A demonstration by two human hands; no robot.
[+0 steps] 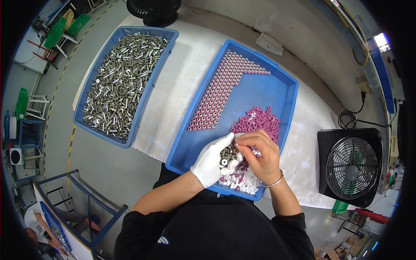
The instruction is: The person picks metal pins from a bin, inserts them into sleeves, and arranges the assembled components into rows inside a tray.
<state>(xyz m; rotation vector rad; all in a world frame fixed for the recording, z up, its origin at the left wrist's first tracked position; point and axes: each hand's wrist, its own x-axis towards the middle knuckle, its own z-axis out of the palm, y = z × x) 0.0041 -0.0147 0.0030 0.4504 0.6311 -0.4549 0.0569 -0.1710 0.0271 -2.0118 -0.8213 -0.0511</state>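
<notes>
Left hand (211,159) white-gloved, full of rounded metal pieces (227,153); bare right hand (266,157), fingertips close, grip unclear.

The gloved left hand (211,159) cups small metal parts (226,153) near six o'clock; the bare right hand (266,158) is at four.

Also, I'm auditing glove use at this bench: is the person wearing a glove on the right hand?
No, the right hand is bare, unlike the white-gloved left hand.
</notes>
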